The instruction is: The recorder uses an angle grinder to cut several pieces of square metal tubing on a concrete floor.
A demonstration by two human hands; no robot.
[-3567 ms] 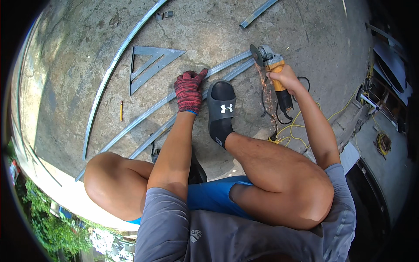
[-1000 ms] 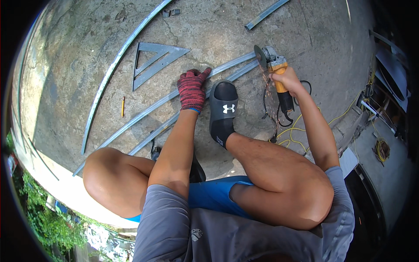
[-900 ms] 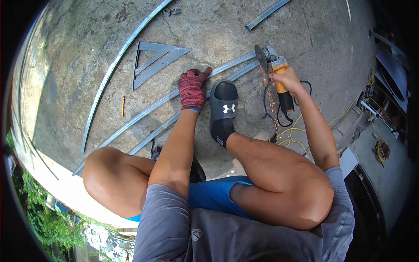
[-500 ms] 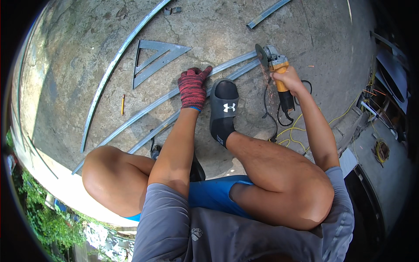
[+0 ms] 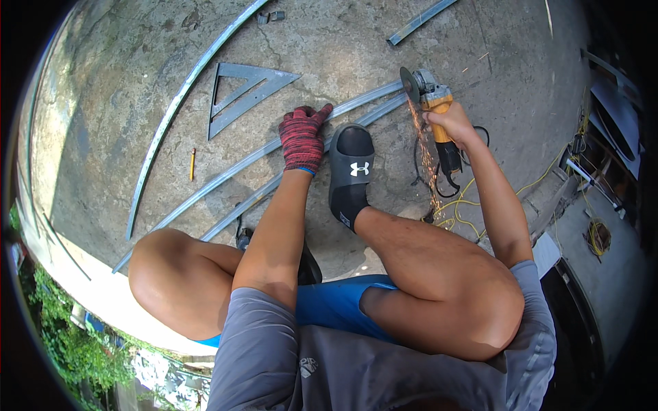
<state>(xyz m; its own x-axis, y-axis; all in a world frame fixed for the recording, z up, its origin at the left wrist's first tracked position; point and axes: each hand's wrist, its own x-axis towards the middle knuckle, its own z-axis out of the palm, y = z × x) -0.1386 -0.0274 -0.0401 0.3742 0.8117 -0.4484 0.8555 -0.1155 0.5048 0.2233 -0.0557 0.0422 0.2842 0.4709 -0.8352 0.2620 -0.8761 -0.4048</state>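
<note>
My left hand, in a red and black knitted glove, closes over a long galvanized metal bar lying on the concrete. A second metal bar runs beside it, with my slippered right foot over part of it. My bare right hand is wrapped round the yellow body of an angle grinder. Its dark cutting disc stands on edge at the right ends of the bars. Orange sparks stream from the disc toward me. The exact point of contact is hidden behind the disc.
A grey triangular square and a yellow pencil lie to the left. Beyond them is another long metal strip. A short metal piece lies at the far side. Yellow cord winds across the floor at right.
The spark stream has grown denser and longer, now reaching down toward the yellow cord. The grinder has shifted very slightly; my left hand and the bars look unmoved.
</note>
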